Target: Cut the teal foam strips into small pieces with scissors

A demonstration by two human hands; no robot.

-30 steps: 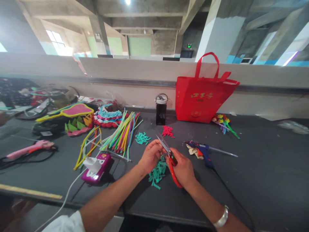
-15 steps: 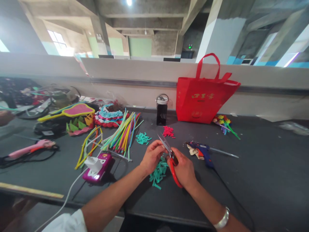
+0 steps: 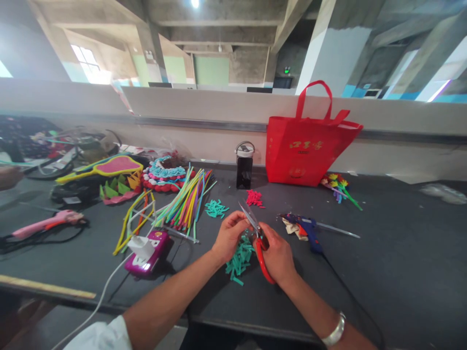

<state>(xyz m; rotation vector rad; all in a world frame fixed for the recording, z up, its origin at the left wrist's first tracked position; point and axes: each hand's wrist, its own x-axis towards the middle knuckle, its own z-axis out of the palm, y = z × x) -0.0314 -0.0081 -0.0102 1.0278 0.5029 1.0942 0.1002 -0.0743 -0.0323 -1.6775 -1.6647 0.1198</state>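
My right hand [image 3: 276, 253] is closed round the red handles of a pair of scissors [image 3: 263, 260], whose blades point up and away to the left. The fingers of my left hand [image 3: 229, 236] are pinched together beside the blades; whatever they hold is too small to make out. Just below both hands lies a loose heap of cut teal pieces [image 3: 239, 265]. Beyond them are a smaller teal pile [image 3: 216, 209] and a pile of pinkish-red pieces [image 3: 254, 198].
A purple power strip [image 3: 148, 265] with a white plug sits left, near a bundle of coloured pipe cleaners [image 3: 188, 199]. To the right lies a blue glue gun [image 3: 310, 233]. A red bag [image 3: 310, 150] and a bottle [image 3: 244, 167] stand behind. Another person's hand [image 3: 9, 178] shows far left.
Almost nothing differs. My right hand and the scissors have shifted very slightly to the left; my left hand stays in place.
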